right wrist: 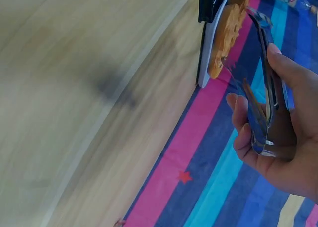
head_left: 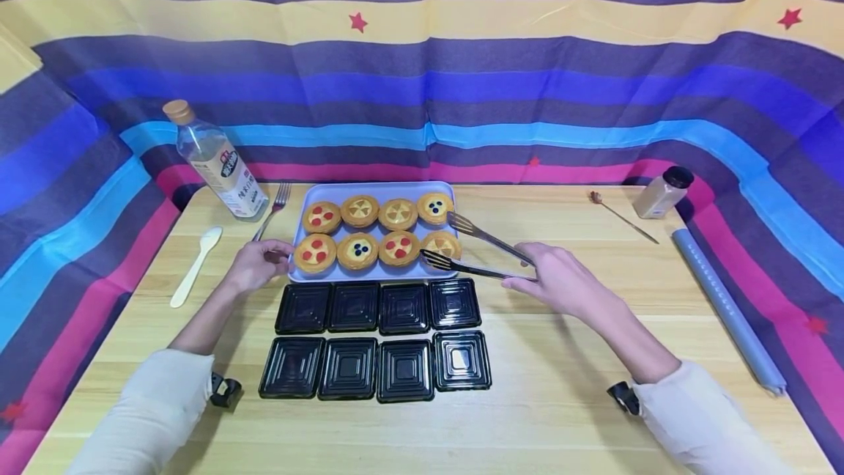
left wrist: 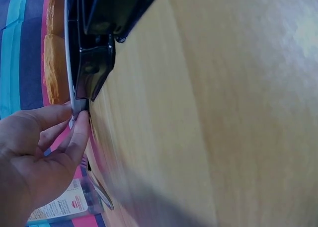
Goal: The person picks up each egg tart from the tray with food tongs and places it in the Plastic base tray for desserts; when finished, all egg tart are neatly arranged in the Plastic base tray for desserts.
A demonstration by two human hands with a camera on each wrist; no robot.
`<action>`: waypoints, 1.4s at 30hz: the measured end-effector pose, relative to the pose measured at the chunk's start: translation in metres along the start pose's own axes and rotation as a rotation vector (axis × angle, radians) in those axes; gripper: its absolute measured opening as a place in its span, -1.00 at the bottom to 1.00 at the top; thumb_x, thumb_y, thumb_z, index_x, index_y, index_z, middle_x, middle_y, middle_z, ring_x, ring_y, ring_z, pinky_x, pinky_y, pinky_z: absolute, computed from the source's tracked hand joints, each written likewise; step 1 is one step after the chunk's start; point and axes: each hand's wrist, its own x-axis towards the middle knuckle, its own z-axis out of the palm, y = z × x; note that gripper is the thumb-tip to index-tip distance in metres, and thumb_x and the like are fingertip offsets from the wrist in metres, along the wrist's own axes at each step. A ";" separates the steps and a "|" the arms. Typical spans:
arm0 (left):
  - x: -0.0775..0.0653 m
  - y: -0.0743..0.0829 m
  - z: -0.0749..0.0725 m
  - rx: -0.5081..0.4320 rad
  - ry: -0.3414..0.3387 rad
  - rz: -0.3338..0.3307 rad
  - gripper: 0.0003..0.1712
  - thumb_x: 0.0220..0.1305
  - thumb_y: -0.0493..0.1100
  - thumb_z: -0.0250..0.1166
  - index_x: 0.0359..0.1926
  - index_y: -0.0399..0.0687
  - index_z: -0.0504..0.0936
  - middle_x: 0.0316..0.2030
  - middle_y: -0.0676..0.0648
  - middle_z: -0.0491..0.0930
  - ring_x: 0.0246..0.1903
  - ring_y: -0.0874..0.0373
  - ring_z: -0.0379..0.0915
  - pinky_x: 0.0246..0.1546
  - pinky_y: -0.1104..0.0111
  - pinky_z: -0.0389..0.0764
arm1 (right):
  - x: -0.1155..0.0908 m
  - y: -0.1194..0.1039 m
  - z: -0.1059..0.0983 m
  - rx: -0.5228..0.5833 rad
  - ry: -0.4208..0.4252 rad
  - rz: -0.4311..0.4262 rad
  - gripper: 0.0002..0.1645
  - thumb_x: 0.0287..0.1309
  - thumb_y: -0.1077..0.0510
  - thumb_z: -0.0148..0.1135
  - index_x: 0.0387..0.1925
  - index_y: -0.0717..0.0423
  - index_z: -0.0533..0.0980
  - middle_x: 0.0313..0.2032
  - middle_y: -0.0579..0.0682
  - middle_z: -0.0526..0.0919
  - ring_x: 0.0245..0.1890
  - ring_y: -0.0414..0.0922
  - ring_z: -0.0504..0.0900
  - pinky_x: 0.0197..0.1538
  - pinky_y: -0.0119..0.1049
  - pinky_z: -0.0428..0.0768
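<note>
My left hand (head_left: 257,267) pinches the left edge of a pale lavender tray (head_left: 382,188) between thumb and fingers, as the left wrist view shows with the hand (left wrist: 42,155). On this tray sit two rows of egg tarts, topped with red pieces, dark blue berries or pale wedges. My right hand (head_left: 560,277) grips metal tongs (head_left: 491,237) with slotted heads. The tongs' arms are spread, their heads above and around the front-right tart (head_left: 440,243); contact cannot be made out. In the right wrist view, fingers and thumb curl round the tongs (right wrist: 271,88).
Two rows of black square plastic trays (head_left: 404,308) lie just in front. Left stand a bottle (head_left: 227,174), a fork (head_left: 280,200) and a white spoon (head_left: 198,266). Right are a slim stirring spoon (head_left: 623,217), a dark-capped jar (head_left: 661,194) and a grey-blue roll (head_left: 728,310). Striped cloth borders the table.
</note>
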 end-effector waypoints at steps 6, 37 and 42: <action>0.000 0.002 0.001 0.002 -0.002 0.000 -0.59 0.12 -0.36 0.26 0.03 -0.40 0.51 -0.15 -0.33 0.59 -0.14 -0.03 0.52 -0.28 0.48 0.53 | 0.004 0.001 0.006 -0.015 0.009 -0.047 -0.25 0.05 -0.15 0.33 0.08 0.36 0.46 -0.08 0.27 0.65 -0.16 0.13 0.67 -0.08 0.01 0.62; 0.001 0.001 -0.001 -0.010 -0.011 0.003 -0.59 0.13 -0.36 0.26 0.04 -0.40 0.51 -0.16 -0.32 0.57 -0.18 0.01 0.50 -0.30 0.50 0.53 | -0.037 -0.006 -0.012 0.024 -0.017 -0.014 -0.38 0.10 -0.11 0.30 0.11 0.17 0.49 -0.33 -0.03 0.62 -0.61 -0.33 0.32 -0.56 -0.46 0.33; 0.001 0.000 -0.001 -0.016 -0.014 -0.002 -0.59 0.13 -0.37 0.25 0.04 -0.40 0.51 -0.17 -0.30 0.57 -0.21 0.06 0.48 -0.31 0.50 0.53 | -0.055 -0.007 -0.008 0.026 -0.013 -0.035 -0.40 0.07 -0.10 0.33 0.09 0.13 0.51 -0.44 -0.16 0.54 -0.63 -0.39 0.26 -0.58 -0.49 0.30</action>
